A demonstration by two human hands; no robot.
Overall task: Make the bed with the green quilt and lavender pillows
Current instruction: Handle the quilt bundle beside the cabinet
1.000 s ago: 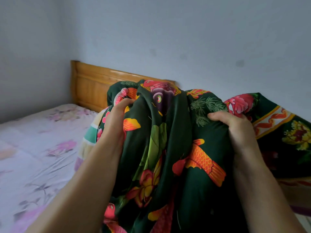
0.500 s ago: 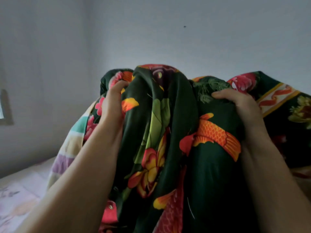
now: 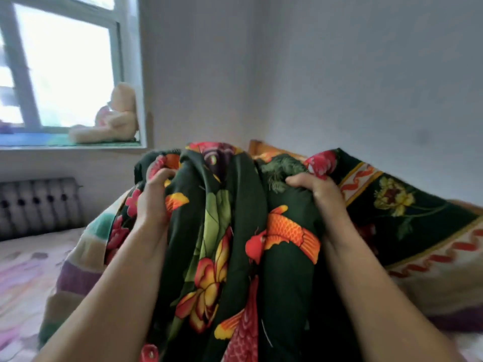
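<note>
A dark green quilt [image 3: 235,218] printed with orange fish and red and yellow flowers is bunched up high in front of me. My left hand [image 3: 153,199] grips a fold at its upper left. My right hand [image 3: 317,194] grips a fold at its upper right. The quilt's bordered edge [image 3: 407,220] trails down to the right, and its striped pastel underside [image 3: 78,273] hangs at the left. The bed sheet [image 3: 23,273], pale with lavender flowers, lies below at the left. No pillows are in view.
A wooden headboard [image 3: 257,147] peeks out behind the quilt against the grey wall. At the left are a window [image 3: 60,66], a cream plush toy [image 3: 112,116] on the sill, and a grey radiator [image 3: 39,205] beside the bed.
The view has swung left, bringing the window, plush toy and radiator into sight. Both hands keep the same grip on the bunched quilt.
</note>
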